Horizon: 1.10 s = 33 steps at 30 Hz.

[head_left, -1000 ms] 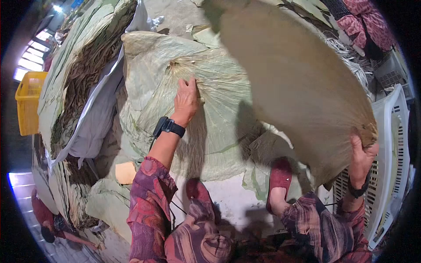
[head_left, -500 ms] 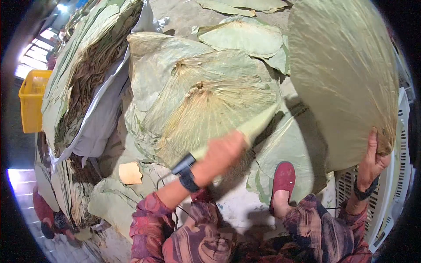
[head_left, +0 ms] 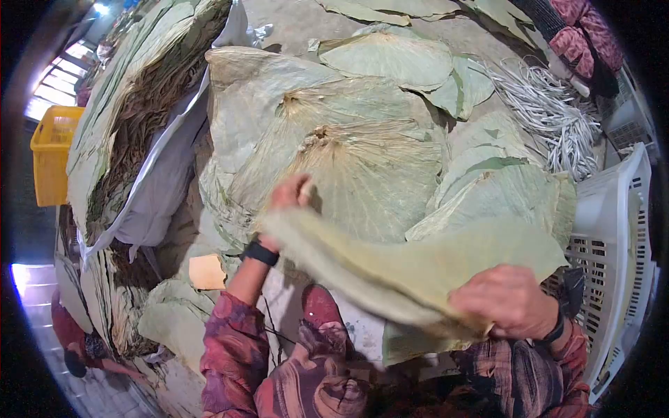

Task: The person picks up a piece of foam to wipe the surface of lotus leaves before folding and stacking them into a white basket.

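Note:
A large pale green dried leaf, blurred by motion, stretches between my two hands above my lap. My left hand grips its left end, fingers bent round the edge. Near the leaf's lower right corner, my right hand is closed on it. Just beyond lies a pile of flattened dried leaves, brownish at the stem centres. More overlapping leaves lie to the right of this pile.
At the left stand a tall leaf stack by white cloth and a yellow crate. White strips lie at upper right, near another person's patterned clothing. A white basket is at right. Below left is another person.
The large leaf has come down from the upright position at right and now spans both hands. My right hand has moved left, my left hand up and left. The white strips have come into view.

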{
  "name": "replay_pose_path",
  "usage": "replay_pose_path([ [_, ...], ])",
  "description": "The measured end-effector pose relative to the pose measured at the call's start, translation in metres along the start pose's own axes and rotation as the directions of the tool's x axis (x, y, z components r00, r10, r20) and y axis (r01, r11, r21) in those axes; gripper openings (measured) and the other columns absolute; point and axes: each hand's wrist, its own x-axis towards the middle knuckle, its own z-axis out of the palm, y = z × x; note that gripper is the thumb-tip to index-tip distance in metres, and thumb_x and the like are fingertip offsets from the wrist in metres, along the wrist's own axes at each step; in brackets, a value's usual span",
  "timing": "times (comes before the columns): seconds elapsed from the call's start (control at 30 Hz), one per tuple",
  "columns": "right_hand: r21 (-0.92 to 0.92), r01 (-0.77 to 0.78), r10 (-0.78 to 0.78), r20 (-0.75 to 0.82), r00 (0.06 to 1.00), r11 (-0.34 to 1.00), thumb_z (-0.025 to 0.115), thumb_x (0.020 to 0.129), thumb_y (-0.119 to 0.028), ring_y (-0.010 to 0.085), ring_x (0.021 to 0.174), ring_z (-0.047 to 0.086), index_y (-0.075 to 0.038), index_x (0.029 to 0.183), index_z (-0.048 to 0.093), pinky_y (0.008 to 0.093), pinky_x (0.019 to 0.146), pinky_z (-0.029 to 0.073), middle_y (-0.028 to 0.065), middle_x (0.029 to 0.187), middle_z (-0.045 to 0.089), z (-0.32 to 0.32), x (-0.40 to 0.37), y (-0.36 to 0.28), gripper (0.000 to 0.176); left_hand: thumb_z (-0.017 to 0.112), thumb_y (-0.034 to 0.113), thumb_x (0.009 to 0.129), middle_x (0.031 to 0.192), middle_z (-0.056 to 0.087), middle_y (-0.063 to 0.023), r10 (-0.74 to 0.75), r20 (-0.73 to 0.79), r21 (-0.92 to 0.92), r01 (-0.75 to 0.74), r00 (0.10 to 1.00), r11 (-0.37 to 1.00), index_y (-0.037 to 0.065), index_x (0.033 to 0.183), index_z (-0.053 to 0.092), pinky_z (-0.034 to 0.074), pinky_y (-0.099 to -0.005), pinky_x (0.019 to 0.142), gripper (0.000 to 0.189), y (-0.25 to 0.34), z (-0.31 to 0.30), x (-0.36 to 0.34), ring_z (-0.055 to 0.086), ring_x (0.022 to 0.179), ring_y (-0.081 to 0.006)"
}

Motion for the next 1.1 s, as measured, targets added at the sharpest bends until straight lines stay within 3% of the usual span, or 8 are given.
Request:
replay_pose_path([
  [0.03, -0.001, 0.001, -0.001, -0.002, 1.000, 1.000, 0.057, 0.087, -0.031, 0.0238, 0.087, 0.067, -0.005, 0.111, 0.067, 0.0351, 0.070, 0.053, 0.0053, 0.103, 0.070, 0.004, 0.002, -0.001, 0.037, 0.063, 0.010, 0.086, 0.109, 0.064, -0.0164, 0.151, 0.049, 0.596, -0.150, 0.987, 0.789, 0.003, 0.120, 0.060, 0.052, -0.0397, 0.079, 0.035, 0.042, -0.013, 0.024, 0.062, 0.101, -0.0332],
  [0.27, 0.046, -0.007, -0.006, 0.282, 0.960, 0.999, 0.063, 0.073, -0.019, 0.0195, 0.082, 0.061, -0.009, 0.111, 0.066, 0.0317, 0.070, 0.048, 0.0002, 0.097, 0.066, 0.007, 0.008, -0.004, 0.040, 0.058, 0.012, 0.083, 0.098, 0.055, -0.0109, 0.539, 0.285, 0.853, -0.466, 0.793, 0.235, 0.004, 0.110, 0.058, 0.051, -0.0398, 0.075, 0.028, 0.062, 0.042, 0.083, 0.058, 0.092, -0.0287],
  [0.57, 0.282, -0.221, 0.256, -0.093, 0.962, 0.933, 0.066, 0.075, -0.007, 0.0261, 0.085, 0.067, -0.008, 0.109, 0.071, 0.0368, 0.073, 0.054, 0.0104, 0.091, 0.070, -0.014, -0.016, 0.018, 0.034, 0.059, 0.010, 0.080, 0.090, 0.055, -0.0087, 0.433, 0.255, 0.949, -0.309, 0.864, 0.058, 0.008, 0.088, 0.059, 0.044, -0.0381, 0.074, 0.008, 0.074, 0.058, 0.081, 0.057, 0.089, -0.0234],
  [0.77, 0.296, -0.663, 0.676, -0.595, 0.436, 0.688, 0.079, 0.079, -0.007, 0.0198, 0.092, 0.066, -0.003, 0.109, 0.069, 0.0316, 0.082, 0.051, 0.0101, 0.100, 0.069, -0.003, -0.097, 0.040, 0.032, 0.059, 0.008, 0.079, 0.087, 0.055, -0.0085, 0.472, 0.239, 0.927, -0.344, 0.849, 0.149, 0.008, 0.090, 0.060, 0.040, -0.0394, 0.079, 0.011, 0.066, 0.058, 0.088, 0.056, 0.087, -0.0240],
  [0.8, 0.294, -0.698, 0.686, -0.620, 0.380, 0.653, 0.080, 0.080, -0.010, 0.0190, 0.094, 0.064, -0.001, 0.111, 0.065, 0.0317, 0.084, 0.050, 0.0090, 0.103, 0.068, -0.005, -0.108, 0.045, 0.035, 0.060, 0.009, 0.079, 0.087, 0.056, -0.0086, 0.777, 0.384, 0.862, -0.496, 0.499, -0.108, 0.008, 0.091, 0.059, 0.039, -0.0382, 0.079, 0.011, 0.067, 0.045, 0.078, 0.057, 0.085, -0.0237],
  [0.83, 0.293, -0.730, 0.691, -0.647, 0.324, 0.617, 0.082, 0.081, -0.013, 0.0183, 0.095, 0.063, 0.000, 0.114, 0.062, 0.0318, 0.086, 0.050, 0.0079, 0.106, 0.067, -0.004, -0.114, 0.048, 0.040, 0.060, 0.009, 0.079, 0.087, 0.056, -0.0086, 0.776, 0.384, 0.860, -0.499, 0.501, -0.103, 0.008, 0.091, 0.059, 0.039, -0.0382, 0.079, 0.011, 0.064, 0.049, 0.079, 0.057, 0.085, -0.0237],
  [0.9, 0.256, -0.723, 0.606, -0.748, 0.272, 0.641, 0.081, 0.083, -0.014, 0.0180, 0.100, 0.061, 0.002, 0.117, 0.056, 0.0324, 0.090, 0.049, 0.0078, 0.108, 0.066, -0.003, -0.112, 0.049, 0.045, 0.063, 0.011, 0.078, 0.087, 0.057, -0.0076, 0.462, 0.252, 0.936, -0.335, 0.850, 0.106, 0.011, 0.096, 0.055, 0.040, -0.0410, 0.084, 0.020, 0.062, 0.056, 0.085, 0.058, 0.089, -0.0254],
  [1.1, 0.343, -0.631, 0.507, -0.857, 0.092, 0.695, 0.076, 0.088, -0.013, 0.0188, 0.109, 0.059, 0.001, 0.121, 0.057, 0.0339, 0.097, 0.045, 0.0100, 0.119, 0.065, -0.020, -0.092, 0.040, 0.041, 0.067, 0.004, 0.072, 0.084, 0.055, -0.0155, 0.391, 0.153, 0.797, -0.348, 0.907, 0.493, 0.008, 0.098, 0.051, 0.044, -0.0489, 0.065, 0.030, 0.073, 0.054, 0.043, 0.059, 0.079, -0.0374],
])
